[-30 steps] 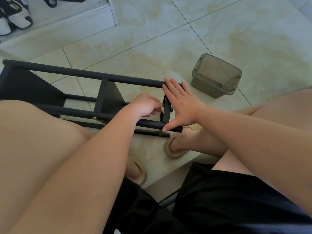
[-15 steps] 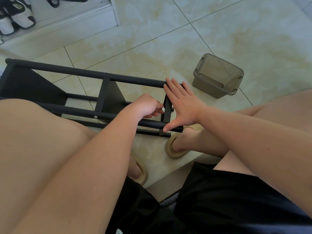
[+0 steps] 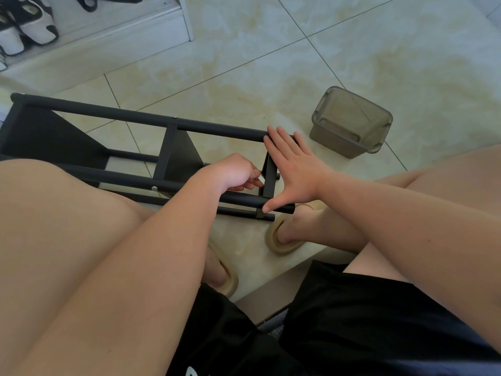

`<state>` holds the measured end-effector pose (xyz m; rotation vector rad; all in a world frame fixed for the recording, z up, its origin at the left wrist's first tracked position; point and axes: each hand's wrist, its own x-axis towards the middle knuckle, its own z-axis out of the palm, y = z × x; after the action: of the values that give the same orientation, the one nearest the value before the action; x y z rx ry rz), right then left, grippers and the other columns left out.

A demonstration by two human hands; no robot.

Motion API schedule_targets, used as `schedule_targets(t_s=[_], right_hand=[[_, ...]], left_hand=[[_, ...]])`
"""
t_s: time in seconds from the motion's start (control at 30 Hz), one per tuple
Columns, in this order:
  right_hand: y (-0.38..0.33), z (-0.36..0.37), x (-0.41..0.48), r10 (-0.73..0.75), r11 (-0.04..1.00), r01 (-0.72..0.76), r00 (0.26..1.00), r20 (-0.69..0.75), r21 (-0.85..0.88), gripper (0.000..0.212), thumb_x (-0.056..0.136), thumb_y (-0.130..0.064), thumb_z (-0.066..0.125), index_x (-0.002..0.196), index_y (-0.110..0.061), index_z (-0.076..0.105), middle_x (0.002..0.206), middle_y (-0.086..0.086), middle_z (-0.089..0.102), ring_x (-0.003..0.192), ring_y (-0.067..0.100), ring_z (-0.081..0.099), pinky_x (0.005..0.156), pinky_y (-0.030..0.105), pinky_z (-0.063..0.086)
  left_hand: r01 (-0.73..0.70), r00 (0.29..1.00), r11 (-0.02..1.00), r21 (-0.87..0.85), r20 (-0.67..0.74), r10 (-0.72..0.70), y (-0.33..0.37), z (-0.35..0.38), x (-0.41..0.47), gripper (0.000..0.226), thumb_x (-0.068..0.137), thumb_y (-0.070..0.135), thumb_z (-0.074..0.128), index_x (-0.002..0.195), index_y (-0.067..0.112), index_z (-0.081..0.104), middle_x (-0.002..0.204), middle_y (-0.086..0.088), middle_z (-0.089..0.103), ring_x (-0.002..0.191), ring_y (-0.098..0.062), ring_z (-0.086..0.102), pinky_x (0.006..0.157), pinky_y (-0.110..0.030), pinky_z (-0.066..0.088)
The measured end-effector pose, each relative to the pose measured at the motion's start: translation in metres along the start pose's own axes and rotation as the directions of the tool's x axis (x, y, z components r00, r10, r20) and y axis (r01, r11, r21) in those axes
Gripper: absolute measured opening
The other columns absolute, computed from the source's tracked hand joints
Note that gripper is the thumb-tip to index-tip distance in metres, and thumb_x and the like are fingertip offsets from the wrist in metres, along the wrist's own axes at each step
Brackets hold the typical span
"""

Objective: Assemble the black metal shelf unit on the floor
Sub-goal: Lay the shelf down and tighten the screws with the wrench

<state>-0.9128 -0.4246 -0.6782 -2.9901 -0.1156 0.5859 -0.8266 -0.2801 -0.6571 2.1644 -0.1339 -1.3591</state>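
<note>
The shelf unit point(image 3: 141, 119) lies on its side on the tiled floor point(image 3: 271, 63), directly in front of your knees. Treat it as largely built: the long tubes are joined, and two shelf panels point(image 3: 179, 156) already sit between them. What remains, as far as this view shows, is the open end nearest you, where the end crosspiece point(image 3: 269, 180) spans the far tube point(image 3: 217, 127) and the near tube point(image 3: 122, 177).

Your right hand point(image 3: 295, 169) lies flat and spread over that end. Its fingertips rest on the far tube and its thumb presses the near tube, so it braces the frame and grasps nothing. Your left hand point(image 3: 230, 172) is curled against the inner side of the crosspiece. You cannot tell from here whether its fingers pinch a fastener or only touch the metal (the knuckles hide the fingertips). A grey plastic box point(image 3: 349, 123) stands on the floor just beyond the right hand, apart from the frame.

Two screw heads point(image 3: 154, 188) show on the tubes at the middle panel, so that joint appears fastened. A small stud point(image 3: 278, 175) projects from the outer face of the crosspiece; judge this joint as the one in hand and not yet tightened.

Against the earlier frames almost nothing differs. Both hands keep the same places on the frame, the shelf unit has not shifted, and only the view drifts slightly.
</note>
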Motion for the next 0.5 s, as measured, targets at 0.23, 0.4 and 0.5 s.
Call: schedule_targets(t_s=[0.23,0.4,0.5], right_hand=[[0.0,0.001,0.0,-0.004,1.0,0.004,1.0,0.0,0.0,0.154,0.053,-0.104,0.039,0.159,-0.005,-0.013,0.166,0.013,-0.024,0.153,0.027,-0.024,0.12,0.043,-0.019],[0.001,0.001,0.0,-0.003,1.0,0.003,1.0,0.002,0.005,0.154,0.053,-0.104,0.039,0.159,-0.006,-0.014,0.166,0.012,-0.025,0.152,0.026,-0.025,0.121,0.044,-0.018],[0.0,0.002,0.001,-0.002,1.0,0.002,1.0,0.001,0.004,0.154,0.052,-0.105,0.036,0.159,-0.006,-0.013,0.166,0.012,-0.025,0.153,0.026,-0.025,0.121,0.044,-0.018]], left_hand=[[-0.06,0.998,0.997,0.054,0.037,0.058,-0.007,-0.005,0.002,0.019,0.104,0.016,0.047,0.096,0.015,0.064,0.082,0.008,0.071,0.088,-0.012,0.061,0.093,-0.033,0.051],[-0.094,0.994,0.988,0.122,0.066,0.086,-0.011,-0.009,0.004,0.024,0.103,0.015,0.046,0.087,0.019,0.064,0.081,0.01,0.073,0.083,-0.009,0.061,0.088,-0.031,0.052],[-0.119,0.99,0.982,0.146,0.086,0.107,-0.014,-0.011,0.004,0.023,0.103,0.015,0.046,0.087,0.02,0.063,0.082,0.01,0.073,0.081,-0.007,0.062,0.078,-0.026,0.051]])
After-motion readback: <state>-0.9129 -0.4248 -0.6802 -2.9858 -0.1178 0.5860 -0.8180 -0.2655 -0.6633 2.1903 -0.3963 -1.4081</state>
